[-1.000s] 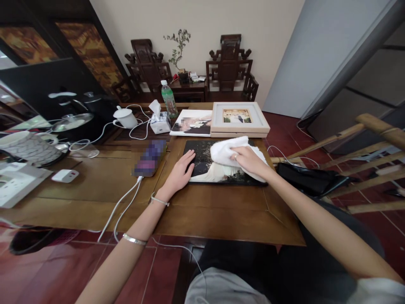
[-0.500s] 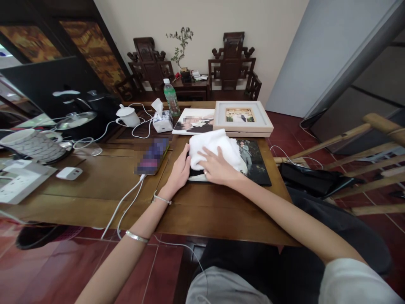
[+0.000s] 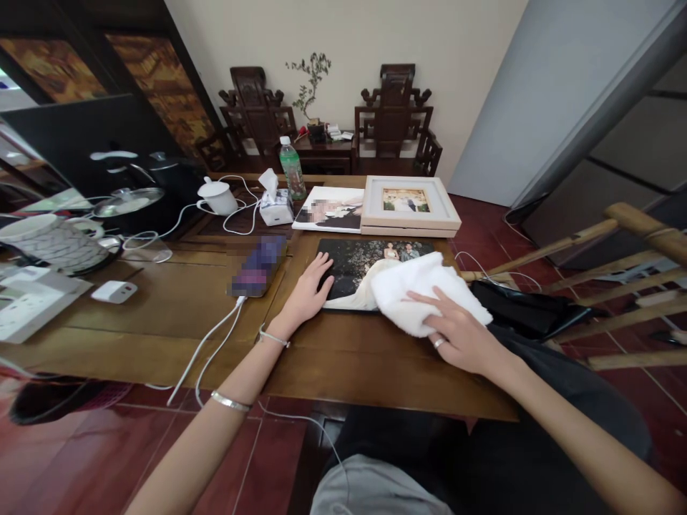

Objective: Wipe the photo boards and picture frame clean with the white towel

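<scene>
Left hand [image 3: 305, 292] lies open at the 9 o'clock edge of the photo [image 3: 355, 270], phone [image 3: 258, 265] at that hand's 10 o'clock; right hand [image 3: 460, 336] is spread over a white cloth [image 3: 403, 281] covering the photo's 4 o'clock corner; can't tell if it's actually gripping.

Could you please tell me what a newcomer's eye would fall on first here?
Probably the bright white cloth under the right hand, covering the lower right of a dark photo panel. The left hand lies at the panel's left edge. Beyond the panel, a pale framed picture also stands out.
</scene>
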### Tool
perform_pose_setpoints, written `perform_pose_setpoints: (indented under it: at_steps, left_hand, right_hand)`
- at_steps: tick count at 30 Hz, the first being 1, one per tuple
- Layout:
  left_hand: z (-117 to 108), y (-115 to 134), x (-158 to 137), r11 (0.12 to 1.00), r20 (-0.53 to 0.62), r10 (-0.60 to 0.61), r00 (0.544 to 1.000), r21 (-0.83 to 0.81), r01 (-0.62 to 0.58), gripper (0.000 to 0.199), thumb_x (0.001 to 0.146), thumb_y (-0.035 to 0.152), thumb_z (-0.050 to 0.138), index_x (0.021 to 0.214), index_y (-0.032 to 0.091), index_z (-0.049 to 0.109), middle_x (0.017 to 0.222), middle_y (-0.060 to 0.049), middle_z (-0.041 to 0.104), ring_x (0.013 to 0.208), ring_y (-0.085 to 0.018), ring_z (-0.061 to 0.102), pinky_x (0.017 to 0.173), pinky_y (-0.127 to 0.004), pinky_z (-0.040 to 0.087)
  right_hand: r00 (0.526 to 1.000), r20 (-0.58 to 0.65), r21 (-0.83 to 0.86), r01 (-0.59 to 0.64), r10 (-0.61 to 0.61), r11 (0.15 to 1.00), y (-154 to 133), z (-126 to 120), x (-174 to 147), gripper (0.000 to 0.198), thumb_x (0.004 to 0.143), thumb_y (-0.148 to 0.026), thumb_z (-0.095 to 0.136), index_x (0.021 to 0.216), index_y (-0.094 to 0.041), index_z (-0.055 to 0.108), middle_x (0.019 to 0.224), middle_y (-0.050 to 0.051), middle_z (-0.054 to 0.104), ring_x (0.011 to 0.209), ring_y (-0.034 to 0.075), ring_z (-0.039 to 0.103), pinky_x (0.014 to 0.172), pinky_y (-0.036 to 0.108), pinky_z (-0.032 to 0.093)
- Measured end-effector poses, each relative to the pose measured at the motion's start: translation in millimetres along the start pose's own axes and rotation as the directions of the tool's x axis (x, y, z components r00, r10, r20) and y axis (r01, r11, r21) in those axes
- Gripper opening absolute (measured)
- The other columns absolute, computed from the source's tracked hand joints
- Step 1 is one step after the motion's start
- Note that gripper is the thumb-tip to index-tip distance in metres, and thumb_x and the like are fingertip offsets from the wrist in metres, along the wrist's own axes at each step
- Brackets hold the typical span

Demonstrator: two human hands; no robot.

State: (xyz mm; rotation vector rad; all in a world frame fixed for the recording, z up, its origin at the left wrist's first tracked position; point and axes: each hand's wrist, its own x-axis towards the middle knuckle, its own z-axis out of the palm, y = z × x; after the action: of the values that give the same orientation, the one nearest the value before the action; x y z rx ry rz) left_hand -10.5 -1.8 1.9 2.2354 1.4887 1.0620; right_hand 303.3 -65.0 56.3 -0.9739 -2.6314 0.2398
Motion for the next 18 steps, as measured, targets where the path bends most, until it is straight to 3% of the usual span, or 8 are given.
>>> perform_pose_setpoints:
  at_steps: [6,9,12,15,18]
  left_hand:
    - [-9.6,12.9,0.3,0.972,-0.155,-0.051,0.987,-0.237,0.013,0.044,0.092,0.042,0.044,0.129,0.019,0.05,0.143,-0.012,0.044,0.133,-0.025,0.04,0.11,-0.044,0.033]
    - [-13.5,17.1,-1.5,0.916,-0.253,-0.116,0.96,-0.401,0.005,0.049,0.094,0.047,0.038,0.135,0.021,0.043,0.145,-0.012,0.04,0.13,-0.027,0.044,0.103,-0.042,0.042]
    - [-15.0,15.6,-2.6,0.852,-0.311,-0.218,0.925,-0.523,0.024,0.051,0.094,0.052,0.032,0.137,0.026,0.038,0.148,-0.011,0.035,0.127,-0.03,0.047,0.088,-0.038,0.053]
    - [-16.5,12.2,-2.4,0.779,-0.371,-0.3,0.879,-0.627,0.001,0.049,0.094,0.056,0.029,0.135,0.031,0.036,0.149,-0.01,0.031,0.123,-0.03,0.051,0.073,-0.033,0.057]
    - [-19.2,12.0,-2.3,0.716,-0.451,-0.325,0.831,-0.691,-0.094,0.047,0.092,0.056,0.033,0.131,0.032,0.04,0.148,-0.01,0.032,0.116,-0.03,0.056,0.066,-0.031,0.058]
  right_hand:
    - [0.996,-0.058,-0.189,-0.079,0.069,0.979,9.1,10.6,22.8,0.026,0.079,-0.011,0.046,0.097,-0.013,0.065,0.139,0.019,0.046,0.135,0.032,0.031,0.104,0.065,0.023]
    - [0.999,-0.027,-0.197,-0.047,0.043,0.979,-5.5,22.0,56.7,0.026,0.087,-0.027,0.047,0.101,-0.016,0.066,0.144,0.014,0.04,0.137,0.034,0.026,0.104,0.067,0.021]
    - [0.998,0.05,-0.209,0.045,-0.035,0.977,-25.5,36.5,94.1,0.036,0.085,-0.042,0.053,0.109,-0.018,0.065,0.149,0.013,0.033,0.138,0.037,0.022,0.103,0.07,0.018]
    - [0.995,0.051,-0.277,0.1,-0.09,0.956,-47.3,51.4,121.5,0.039,0.079,-0.037,0.063,0.114,-0.02,0.063,0.151,0.014,0.027,0.138,0.04,0.019,0.101,0.073,0.017]
    - [0.993,-0.051,-0.388,0.079,-0.107,0.918,-65.2,61.7,132.3,0.03,0.082,-0.024,0.059,0.112,-0.02,0.064,0.151,0.016,0.028,0.135,0.044,0.023,0.098,0.074,0.021]
